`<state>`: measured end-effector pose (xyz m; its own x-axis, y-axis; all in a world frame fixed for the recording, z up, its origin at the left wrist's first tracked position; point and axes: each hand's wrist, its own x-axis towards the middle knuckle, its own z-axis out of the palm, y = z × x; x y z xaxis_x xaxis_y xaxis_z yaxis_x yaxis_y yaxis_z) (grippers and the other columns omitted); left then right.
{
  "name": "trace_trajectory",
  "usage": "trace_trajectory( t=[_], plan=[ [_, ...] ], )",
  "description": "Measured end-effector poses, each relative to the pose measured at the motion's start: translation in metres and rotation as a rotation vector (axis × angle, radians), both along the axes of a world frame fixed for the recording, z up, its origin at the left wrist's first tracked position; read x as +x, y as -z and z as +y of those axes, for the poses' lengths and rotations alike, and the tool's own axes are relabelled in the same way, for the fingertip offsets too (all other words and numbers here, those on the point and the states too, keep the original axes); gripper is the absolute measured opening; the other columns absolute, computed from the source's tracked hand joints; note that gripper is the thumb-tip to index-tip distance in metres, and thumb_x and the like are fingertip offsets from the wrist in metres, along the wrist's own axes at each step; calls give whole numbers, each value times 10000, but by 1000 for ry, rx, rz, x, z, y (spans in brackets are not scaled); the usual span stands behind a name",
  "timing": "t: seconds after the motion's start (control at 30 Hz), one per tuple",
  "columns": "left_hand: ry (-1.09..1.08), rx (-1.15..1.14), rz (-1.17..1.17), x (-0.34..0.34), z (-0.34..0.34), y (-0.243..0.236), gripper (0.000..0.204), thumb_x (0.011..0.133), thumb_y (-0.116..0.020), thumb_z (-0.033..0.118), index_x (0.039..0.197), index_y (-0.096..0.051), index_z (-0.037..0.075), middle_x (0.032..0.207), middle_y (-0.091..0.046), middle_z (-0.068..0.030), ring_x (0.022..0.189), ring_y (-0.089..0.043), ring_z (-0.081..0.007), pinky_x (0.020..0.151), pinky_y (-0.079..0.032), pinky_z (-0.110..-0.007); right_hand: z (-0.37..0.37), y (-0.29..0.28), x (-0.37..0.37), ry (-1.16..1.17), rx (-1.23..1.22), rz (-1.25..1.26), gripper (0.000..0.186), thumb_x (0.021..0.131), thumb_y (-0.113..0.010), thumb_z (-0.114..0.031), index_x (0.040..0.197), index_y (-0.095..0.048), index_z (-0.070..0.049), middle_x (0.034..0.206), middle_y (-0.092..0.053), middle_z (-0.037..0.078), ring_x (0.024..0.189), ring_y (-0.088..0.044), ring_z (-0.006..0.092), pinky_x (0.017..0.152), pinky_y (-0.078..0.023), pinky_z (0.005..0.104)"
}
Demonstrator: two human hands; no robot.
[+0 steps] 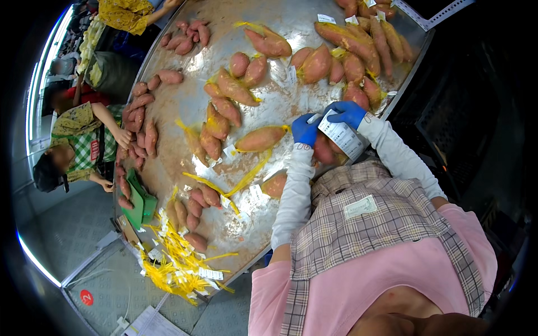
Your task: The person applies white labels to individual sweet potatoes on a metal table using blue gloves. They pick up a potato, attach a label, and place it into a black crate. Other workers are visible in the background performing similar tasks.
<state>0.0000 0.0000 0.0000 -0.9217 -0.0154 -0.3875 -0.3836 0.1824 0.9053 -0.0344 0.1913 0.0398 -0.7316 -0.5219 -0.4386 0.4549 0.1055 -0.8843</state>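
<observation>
My left hand (305, 131), in a blue glove, has its fingers closed at the left end of a white printed label (343, 136). My right hand (348, 114), also gloved in blue, grips the label's upper edge. The label hangs in front of sweet potatoes (323, 150) at the table's near edge and partly hides them. Just left of my left hand lies a large sweet potato in yellow netting (261, 139). More netted sweet potatoes (353, 68) lie beyond my right hand, several with white tags.
Netted bundles cover the middle of the metal table (168, 120). Yellow net sleeves with white tags (179, 257) are heaped at its lower-left corner, near a green tray (137, 199). Across the table, a co-worker's hand (122, 137) touches loose sweet potatoes (150, 137); another person's yellow sleeve (124, 15) shows at the top.
</observation>
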Motion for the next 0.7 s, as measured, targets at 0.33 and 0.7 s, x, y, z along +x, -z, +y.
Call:
trace_trajectory(
  t=[0.33,0.7],
  plan=[
    [-310,459,18,36,-16,11,246,843,-601,66,1052,-643,-56,1001,-661,-98,880,-609,-149,807,-475,-259,-29,-18,13,118,320,25,302,761,-725,-272,921,-695,-18,816,-678,75,721,-615,132,682,-479,254],
    [-347,663,-105,41,-25,11,291,881,-571,148,1075,-628,-62,1025,-645,-99,908,-592,-144,818,-458,-256,-69,-4,30,161,411,120,311,734,-741,-309,827,-697,-16,687,-651,90,602,-596,146,582,-467,280]
  ],
)
